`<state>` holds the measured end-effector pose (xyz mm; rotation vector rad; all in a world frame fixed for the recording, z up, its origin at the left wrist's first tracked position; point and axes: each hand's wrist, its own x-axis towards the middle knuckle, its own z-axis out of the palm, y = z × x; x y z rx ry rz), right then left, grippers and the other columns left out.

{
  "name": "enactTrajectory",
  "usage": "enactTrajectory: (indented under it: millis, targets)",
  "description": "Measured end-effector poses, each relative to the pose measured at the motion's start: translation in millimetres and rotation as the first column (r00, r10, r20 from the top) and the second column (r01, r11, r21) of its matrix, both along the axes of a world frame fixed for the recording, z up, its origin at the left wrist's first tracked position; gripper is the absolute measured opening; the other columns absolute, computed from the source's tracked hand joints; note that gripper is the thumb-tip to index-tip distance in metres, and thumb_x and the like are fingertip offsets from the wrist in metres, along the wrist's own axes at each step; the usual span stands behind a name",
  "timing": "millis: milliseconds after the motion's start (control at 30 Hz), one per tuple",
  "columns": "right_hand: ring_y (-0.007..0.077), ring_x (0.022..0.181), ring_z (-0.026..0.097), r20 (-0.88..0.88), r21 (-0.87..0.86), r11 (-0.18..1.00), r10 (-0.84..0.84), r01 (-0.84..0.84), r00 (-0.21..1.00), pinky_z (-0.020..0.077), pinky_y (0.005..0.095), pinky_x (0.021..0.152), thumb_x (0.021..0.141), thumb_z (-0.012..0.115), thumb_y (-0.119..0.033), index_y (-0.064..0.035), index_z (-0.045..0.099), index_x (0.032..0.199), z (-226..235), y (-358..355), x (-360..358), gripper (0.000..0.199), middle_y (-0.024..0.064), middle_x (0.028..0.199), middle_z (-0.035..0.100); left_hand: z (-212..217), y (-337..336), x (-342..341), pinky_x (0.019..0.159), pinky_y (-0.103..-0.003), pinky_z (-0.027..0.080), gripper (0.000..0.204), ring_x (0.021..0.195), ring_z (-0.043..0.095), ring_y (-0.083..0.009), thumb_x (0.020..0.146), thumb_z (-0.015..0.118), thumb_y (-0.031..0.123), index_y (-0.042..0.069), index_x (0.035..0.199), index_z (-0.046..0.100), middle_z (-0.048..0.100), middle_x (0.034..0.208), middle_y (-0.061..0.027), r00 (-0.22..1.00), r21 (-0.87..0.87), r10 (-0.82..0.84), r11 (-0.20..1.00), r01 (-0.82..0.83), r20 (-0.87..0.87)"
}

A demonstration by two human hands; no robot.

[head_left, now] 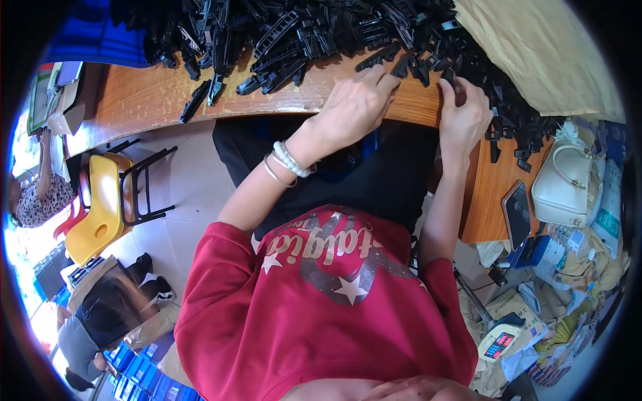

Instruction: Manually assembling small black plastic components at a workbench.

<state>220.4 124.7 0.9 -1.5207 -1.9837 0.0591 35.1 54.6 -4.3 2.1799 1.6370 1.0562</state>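
Observation:
A large heap of black plastic parts (314, 33) covers the far side of the wooden table (154, 100). At the near edge of the heap is my left hand (358, 100), back upward, its fingers curled down. Loose black pieces lie right beside its fingertips, and whatever is under them is hidden. To the right, my right hand (468, 110) has its thumb and fingers closed around a small black plastic part (451, 79). That part is half covered by the fingers, so its full shape does not show.
Brown paper (555, 60) borders the heap at the right. A phone (516, 214) and a white handbag (568, 180) are right of me. A blue bin (100, 33) stands far left. Yellow chairs (100, 207) and two other people are at the left.

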Motion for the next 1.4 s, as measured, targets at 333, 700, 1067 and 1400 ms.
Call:
enactTrajectory:
  millis: [333,700,1067,1400]
  targets:
    - [0.0263,0.096,0.058,0.063,-0.045,0.923,0.385,-0.383,0.921,0.0459,0.0364,0.085,0.085,0.059,0.000,-0.0047,0.072,0.104,10.4,17.0,6.5,0.023,0.0096,0.101,0.061,3.6,-17.7,-21.0,0.064,-0.038,0.049,0.026,0.074,0.063,-0.0309,0.083,0.072,0.014,-0.001,0.102,0.061,0.062,0.089,-0.0135,0.993,-0.084,0.110,0.991,-0.107,0.039]
    - [0.0253,0.090,0.060,-0.110,-0.410,0.757,0.513,-0.509,0.852,0.0474,0.0337,0.078,0.083,0.064,-0.004,-0.0009,0.069,0.108,24.1,22.1,11.2,0.025,0.0118,0.105,0.062,-3.9,-20.7,-28.3,0.077,-0.039,0.048,0.022,0.090,0.056,-0.0315,0.082,0.069,0.007,0.000,0.100,0.059,0.057,0.095,-0.0133,1.000,0.078,0.026,0.997,-0.027,0.010]
    - [0.0170,0.076,0.059,-0.442,-0.114,0.943,0.233,-0.312,0.866,0.0484,0.0277,0.070,0.084,0.068,-0.004,-0.0012,0.065,0.108,14.9,-17.4,5.2,0.024,0.0087,0.094,0.062,-10.9,-20.8,-32.0,0.080,-0.037,0.047,0.022,0.093,0.057,-0.0292,0.079,0.072,0.007,0.000,0.099,0.066,0.060,0.101,-0.0115,0.996,0.060,0.011,0.998,-0.016,0.088]
    - [0.0151,0.076,0.057,-0.512,-0.286,0.700,0.466,-0.655,0.722,0.0460,0.0259,0.066,0.081,0.071,0.001,0.0020,0.068,0.104,3.4,-26.8,-3.6,0.024,0.0068,0.094,0.058,-9.1,-16.5,-34.0,0.078,-0.038,0.048,0.020,0.089,0.055,-0.0300,0.078,0.072,0.006,-0.002,0.095,0.066,0.059,0.095,-0.0126,0.989,0.048,-0.051,0.998,0.045,0.140]
